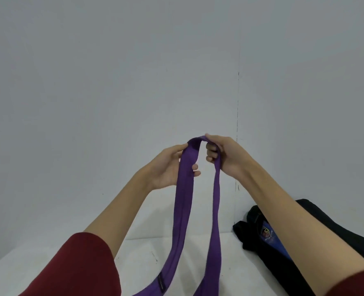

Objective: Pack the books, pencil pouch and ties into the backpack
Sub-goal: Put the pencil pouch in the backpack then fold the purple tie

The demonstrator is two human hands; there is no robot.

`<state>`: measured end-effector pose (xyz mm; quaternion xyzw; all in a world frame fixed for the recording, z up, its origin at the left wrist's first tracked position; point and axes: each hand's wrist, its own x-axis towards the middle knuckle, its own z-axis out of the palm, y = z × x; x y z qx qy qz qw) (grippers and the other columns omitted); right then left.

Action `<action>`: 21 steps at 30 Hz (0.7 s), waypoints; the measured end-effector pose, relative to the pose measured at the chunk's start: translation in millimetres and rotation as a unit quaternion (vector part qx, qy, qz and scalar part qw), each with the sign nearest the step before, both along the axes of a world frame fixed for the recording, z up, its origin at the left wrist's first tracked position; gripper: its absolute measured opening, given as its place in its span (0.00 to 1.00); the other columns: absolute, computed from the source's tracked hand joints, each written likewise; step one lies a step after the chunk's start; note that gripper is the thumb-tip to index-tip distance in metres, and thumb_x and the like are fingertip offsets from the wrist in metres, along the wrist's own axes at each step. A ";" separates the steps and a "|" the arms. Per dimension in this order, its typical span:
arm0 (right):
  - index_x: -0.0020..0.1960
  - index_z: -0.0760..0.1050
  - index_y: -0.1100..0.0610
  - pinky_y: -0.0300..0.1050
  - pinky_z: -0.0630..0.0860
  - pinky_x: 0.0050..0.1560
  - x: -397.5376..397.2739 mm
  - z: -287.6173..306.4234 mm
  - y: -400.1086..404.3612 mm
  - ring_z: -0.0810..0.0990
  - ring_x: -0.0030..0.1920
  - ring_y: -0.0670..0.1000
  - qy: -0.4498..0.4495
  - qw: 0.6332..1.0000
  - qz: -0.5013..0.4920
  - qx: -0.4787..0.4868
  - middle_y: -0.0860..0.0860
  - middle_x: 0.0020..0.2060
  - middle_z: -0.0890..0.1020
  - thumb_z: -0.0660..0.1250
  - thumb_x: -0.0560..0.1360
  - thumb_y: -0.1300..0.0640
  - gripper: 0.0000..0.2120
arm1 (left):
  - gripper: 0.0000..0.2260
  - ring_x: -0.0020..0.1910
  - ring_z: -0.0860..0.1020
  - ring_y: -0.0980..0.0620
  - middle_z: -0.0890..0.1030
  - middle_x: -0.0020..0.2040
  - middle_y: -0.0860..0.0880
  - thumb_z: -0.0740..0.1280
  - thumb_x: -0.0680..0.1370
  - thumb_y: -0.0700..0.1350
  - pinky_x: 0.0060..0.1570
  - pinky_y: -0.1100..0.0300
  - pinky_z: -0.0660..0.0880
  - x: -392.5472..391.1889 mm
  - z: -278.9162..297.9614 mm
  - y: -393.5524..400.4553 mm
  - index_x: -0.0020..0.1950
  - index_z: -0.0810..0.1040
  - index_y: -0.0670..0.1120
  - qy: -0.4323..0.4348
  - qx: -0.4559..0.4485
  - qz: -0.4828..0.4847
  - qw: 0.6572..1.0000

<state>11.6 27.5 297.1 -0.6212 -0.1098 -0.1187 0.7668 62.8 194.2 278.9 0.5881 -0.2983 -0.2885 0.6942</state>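
A purple tie (184, 201) hangs folded in half, held up in front of the wall. My left hand (170, 167) grips the left strand just below the fold. My right hand (223, 155) pinches the fold at the top and curls round the right strand. Both strands drop down to the white table (138, 251) and run out of the bottom of the view. A black and blue backpack (268, 233) lies on the table at the right, partly hidden behind my right forearm. Books and the pencil pouch are not in view.
A plain grey wall (112, 82) fills most of the view, with a thin vertical seam right of centre. My dark red sleeves cover the lower corners of the view.
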 end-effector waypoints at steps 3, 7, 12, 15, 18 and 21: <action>0.40 0.74 0.57 0.39 0.62 0.32 -5.0 9.1 -6.1 0.61 0.26 0.46 -0.023 0.997 -0.005 -0.079 0.47 0.25 0.70 0.62 0.73 0.71 0.10 | 0.12 0.38 0.74 0.50 0.72 0.39 0.48 0.60 0.78 0.55 0.40 0.57 0.69 8.0 -12.8 4.3 0.47 0.73 0.46 0.040 -0.025 -0.015 0.999; 0.52 0.71 0.57 0.38 0.65 0.35 -3.0 18.1 -12.2 0.68 0.31 0.47 -0.028 0.964 -0.107 -0.241 0.50 0.32 0.73 0.61 0.72 0.73 0.14 | 0.07 0.39 0.74 0.56 0.73 0.38 0.54 0.61 0.80 0.48 0.45 0.60 0.71 16.7 -16.0 9.2 0.53 0.78 0.48 -0.137 0.155 0.064 0.976; 0.43 0.78 0.56 0.36 0.69 0.37 15.0 19.9 -17.6 0.74 0.36 0.43 -0.095 0.917 -0.299 -0.244 0.45 0.36 0.78 0.69 0.72 0.63 0.02 | 0.04 0.38 0.77 0.55 0.78 0.35 0.54 0.66 0.77 0.44 0.45 0.63 0.73 5.2 25.3 3.5 0.45 0.80 0.46 -0.184 0.039 0.154 0.970; 0.42 0.81 0.56 0.34 0.71 0.35 22.7 24.9 -13.7 0.77 0.35 0.45 -0.114 0.908 -0.309 -0.257 0.46 0.34 0.80 0.71 0.73 0.55 0.05 | 0.06 0.39 0.79 0.58 0.81 0.39 0.56 0.63 0.79 0.44 0.51 0.61 0.72 -4.0 69.2 -7.2 0.48 0.79 0.48 -0.149 -0.139 0.153 0.967; 0.42 0.81 0.57 0.40 0.75 0.37 29.4 45.6 -2.9 0.79 0.36 0.50 -0.129 0.923 -0.283 -0.227 0.51 0.35 0.82 0.71 0.73 0.52 0.08 | 0.10 0.43 0.80 0.58 0.81 0.53 0.57 0.59 0.81 0.43 0.49 0.61 0.74 -13.6 110.5 -15.6 0.59 0.76 0.50 -0.227 -0.151 0.107 0.956; 0.47 0.79 0.58 0.35 0.70 0.27 30.0 69.6 2.7 0.75 0.24 0.44 -0.139 0.924 -0.294 -0.202 0.51 0.30 0.80 0.72 0.71 0.52 0.10 | 0.15 0.45 0.80 0.53 0.80 0.58 0.52 0.61 0.80 0.38 0.45 0.60 0.78 -17.7 131.5 -21.0 0.66 0.73 0.49 -0.300 -0.103 0.172 0.933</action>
